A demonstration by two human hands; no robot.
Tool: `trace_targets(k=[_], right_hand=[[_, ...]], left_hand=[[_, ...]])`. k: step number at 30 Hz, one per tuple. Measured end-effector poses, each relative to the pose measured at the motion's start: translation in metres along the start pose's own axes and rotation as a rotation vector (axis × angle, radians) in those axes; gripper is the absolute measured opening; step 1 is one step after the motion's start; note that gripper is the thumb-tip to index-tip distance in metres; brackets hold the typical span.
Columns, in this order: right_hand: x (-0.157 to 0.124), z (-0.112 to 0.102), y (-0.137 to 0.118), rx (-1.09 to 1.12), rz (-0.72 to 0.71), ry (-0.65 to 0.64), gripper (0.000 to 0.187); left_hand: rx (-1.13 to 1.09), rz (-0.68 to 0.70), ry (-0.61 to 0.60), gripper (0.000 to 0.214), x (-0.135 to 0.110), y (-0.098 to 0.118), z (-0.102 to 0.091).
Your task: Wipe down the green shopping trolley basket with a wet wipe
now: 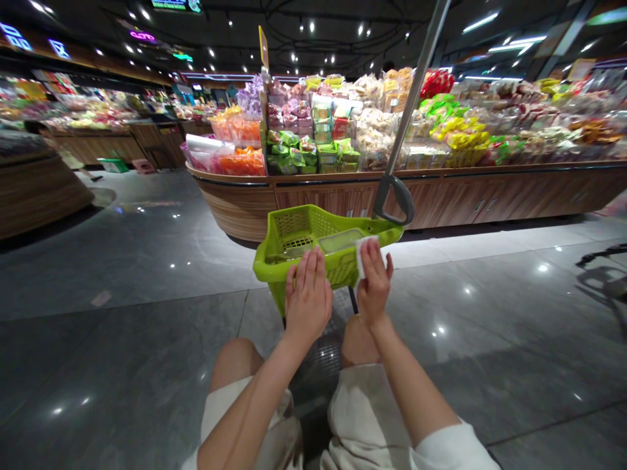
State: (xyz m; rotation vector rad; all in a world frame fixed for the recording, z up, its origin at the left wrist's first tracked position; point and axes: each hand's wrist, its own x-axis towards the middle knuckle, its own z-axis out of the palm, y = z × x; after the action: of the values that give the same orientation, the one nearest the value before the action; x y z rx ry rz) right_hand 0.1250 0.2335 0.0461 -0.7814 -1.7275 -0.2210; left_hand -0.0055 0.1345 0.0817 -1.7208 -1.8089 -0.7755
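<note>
Basket [343, 272] of green perforated plastic; left hand [308, 297] flattened at rim [272, 269], right hand [375, 281] clamping white cloth [360, 259].

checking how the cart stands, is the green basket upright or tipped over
Upright: the green basket has its open top facing up, with the left hand at its near side.

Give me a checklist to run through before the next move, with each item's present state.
1. Left hand on the near side of the green basket: ok.
2. Right hand has the white cloth at the basket's near rim: ok.
3. Basket upright: ok.
4. Grey handle free of both hands: ok.
5. Basket's underside free of snags: cannot tell, mostly hidden.
</note>
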Motion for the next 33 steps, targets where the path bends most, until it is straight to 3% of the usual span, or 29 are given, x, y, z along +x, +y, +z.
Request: trace_targets(k=[2, 4, 8, 10, 14, 15, 17, 20, 25, 28, 33], right_hand=[[-0.002, 0.001, -0.008, 0.012, -0.189, -0.123, 0.065], [-0.003, -0.001, -0.008, 0.006, -0.278, -0.166, 0.064], [0.003, -0.007, 0.008, -0.042, -0.007, -0.006, 0.064], [0.006, -0.009, 0.009, -0.039, 0.029, 0.001, 0.064], [0.007, -0.012, -0.005, 0.024, -0.309, -0.214, 0.064], [0.007, -0.014, -0.004, 0.024, -0.336, -0.225, 0.065], [0.013, -0.019, 0.006, -0.006, -0.256, -0.2, 0.067], [0.029, -0.03, 0.041, -0.087, -0.075, -0.181, 0.074], [0.062, -0.042, 0.083, -0.074, -0.075, -0.292, 0.072], [0.071, -0.046, 0.081, -0.035, -0.079, -0.31, 0.065], [0.065, -0.054, 0.055, -0.016, -0.073, -0.295, 0.062]], left_hand=[[-0.004, 0.005, 0.004, 0.066, 0.0, 0.0, 0.001], [-0.008, 0.007, 0.001, 0.065, 0.0, -0.001, 0.001], [-0.002, 0.005, -0.005, 0.064, 0.0, -0.001, 0.0], [0.001, 0.003, -0.002, 0.064, 0.0, 0.0, 0.0], [-0.013, 0.002, 0.0, 0.065, 0.001, 0.0, 0.0], [-0.018, 0.003, 0.0, 0.065, 0.001, 0.0, 0.0], [-0.027, 0.001, 0.011, 0.065, 0.001, 0.0, 0.0], [-0.044, 0.003, 0.043, 0.065, 0.001, -0.001, 0.001], [-0.046, 0.025, 0.06, 0.065, 0.001, -0.006, 0.004], [-0.052, 0.059, 0.081, 0.065, 0.0, -0.012, 0.003], [-0.109, 0.095, 0.103, 0.06, -0.006, -0.03, -0.008]])
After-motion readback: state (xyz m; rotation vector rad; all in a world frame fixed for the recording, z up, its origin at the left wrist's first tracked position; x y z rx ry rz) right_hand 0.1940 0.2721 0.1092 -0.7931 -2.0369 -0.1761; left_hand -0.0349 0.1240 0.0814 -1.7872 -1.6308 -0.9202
